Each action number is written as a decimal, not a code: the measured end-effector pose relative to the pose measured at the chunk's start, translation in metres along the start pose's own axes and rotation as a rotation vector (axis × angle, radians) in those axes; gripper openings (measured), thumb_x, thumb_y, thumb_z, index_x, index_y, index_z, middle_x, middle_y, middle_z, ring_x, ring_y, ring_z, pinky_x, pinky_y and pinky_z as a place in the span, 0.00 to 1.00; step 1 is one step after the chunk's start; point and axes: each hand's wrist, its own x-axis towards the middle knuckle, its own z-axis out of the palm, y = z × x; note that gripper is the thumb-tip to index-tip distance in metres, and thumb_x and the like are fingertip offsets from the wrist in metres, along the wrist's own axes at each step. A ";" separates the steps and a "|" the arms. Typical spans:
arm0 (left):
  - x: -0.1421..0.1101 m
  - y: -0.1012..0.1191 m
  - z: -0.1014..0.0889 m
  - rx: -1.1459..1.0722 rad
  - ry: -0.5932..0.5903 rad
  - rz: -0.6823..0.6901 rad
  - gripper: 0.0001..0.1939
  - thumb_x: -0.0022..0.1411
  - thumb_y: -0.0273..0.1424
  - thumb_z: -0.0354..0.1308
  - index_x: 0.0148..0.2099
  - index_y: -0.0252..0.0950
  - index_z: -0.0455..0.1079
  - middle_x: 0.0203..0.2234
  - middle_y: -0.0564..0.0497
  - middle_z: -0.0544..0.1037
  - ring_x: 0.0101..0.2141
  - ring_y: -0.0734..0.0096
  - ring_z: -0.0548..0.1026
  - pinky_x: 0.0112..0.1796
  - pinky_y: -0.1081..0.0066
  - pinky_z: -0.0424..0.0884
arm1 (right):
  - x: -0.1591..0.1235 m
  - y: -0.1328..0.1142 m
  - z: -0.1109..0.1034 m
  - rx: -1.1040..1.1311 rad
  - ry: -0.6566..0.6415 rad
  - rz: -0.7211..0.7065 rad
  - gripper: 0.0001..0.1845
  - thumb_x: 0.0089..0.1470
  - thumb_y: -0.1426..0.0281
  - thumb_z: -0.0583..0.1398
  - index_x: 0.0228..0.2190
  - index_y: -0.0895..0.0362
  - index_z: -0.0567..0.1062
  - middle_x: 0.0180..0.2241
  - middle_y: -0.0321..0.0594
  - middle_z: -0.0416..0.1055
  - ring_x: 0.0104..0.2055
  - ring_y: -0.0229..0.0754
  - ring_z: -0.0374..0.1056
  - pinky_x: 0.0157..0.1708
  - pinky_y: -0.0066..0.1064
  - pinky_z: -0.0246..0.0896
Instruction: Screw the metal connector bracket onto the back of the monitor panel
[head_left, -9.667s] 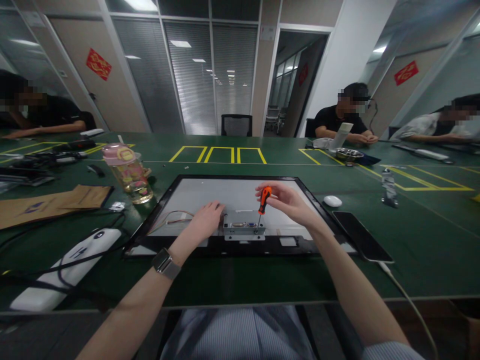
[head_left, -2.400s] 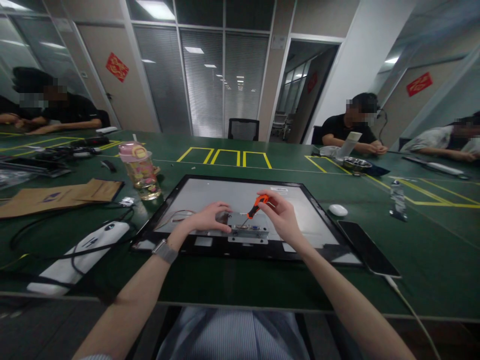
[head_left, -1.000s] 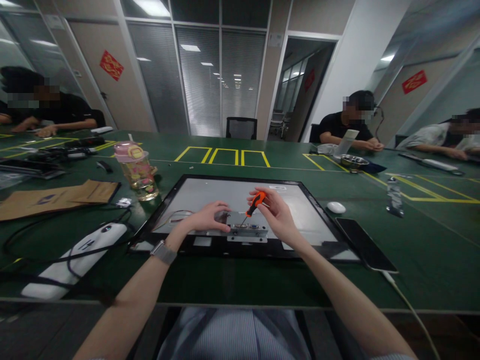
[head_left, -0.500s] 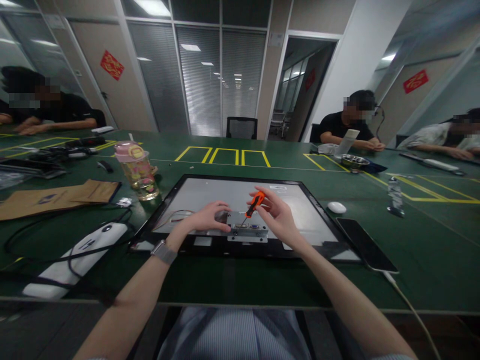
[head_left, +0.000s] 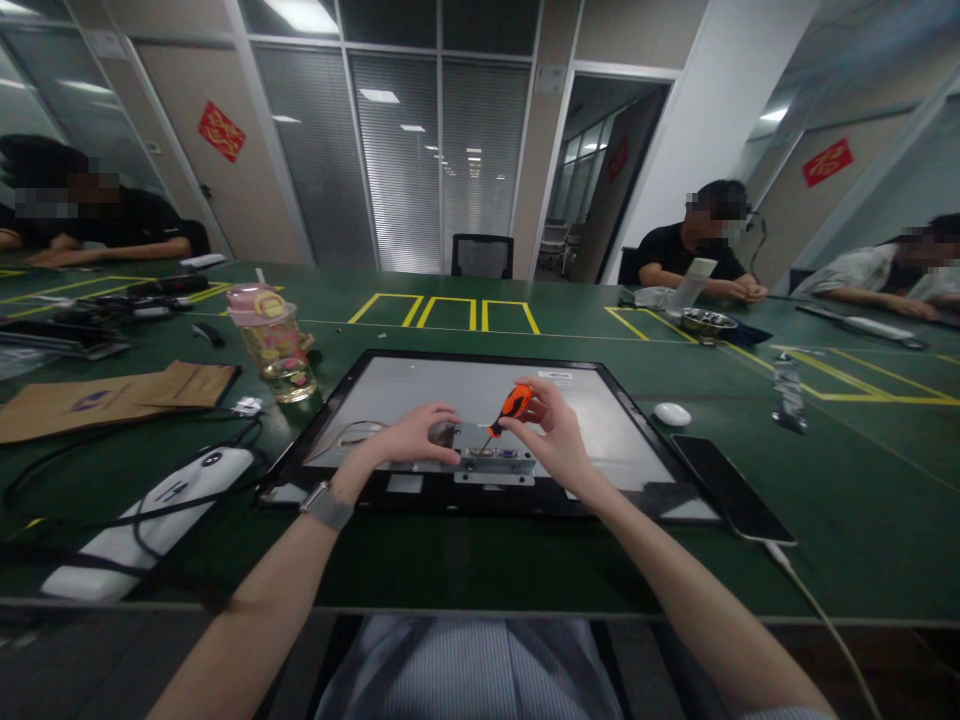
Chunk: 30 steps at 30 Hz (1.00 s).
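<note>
the screwdriver [head_left: 515, 402] is pinched by the right hand [head_left: 556, 425], slanted down to the left end of the bracket [head_left: 498, 467] on the panel [head_left: 420, 382]; the left hand [head_left: 415, 437] is held spread beside the bracket; the label [head_left: 555, 376] and the print [head_left: 91, 400] on the bag [head_left: 41, 408] cannot be read

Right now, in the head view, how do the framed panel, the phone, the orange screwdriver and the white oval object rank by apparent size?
1. Framed panel
2. Phone
3. Orange screwdriver, in the right hand
4. White oval object
</note>
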 end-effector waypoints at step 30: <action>0.001 -0.002 0.001 -0.007 0.014 0.005 0.35 0.48 0.50 0.66 0.56 0.42 0.68 0.61 0.45 0.61 0.60 0.54 0.60 0.60 0.58 0.54 | -0.002 -0.005 0.000 -0.025 -0.062 -0.042 0.25 0.56 0.67 0.62 0.55 0.48 0.65 0.43 0.41 0.72 0.39 0.42 0.74 0.41 0.39 0.74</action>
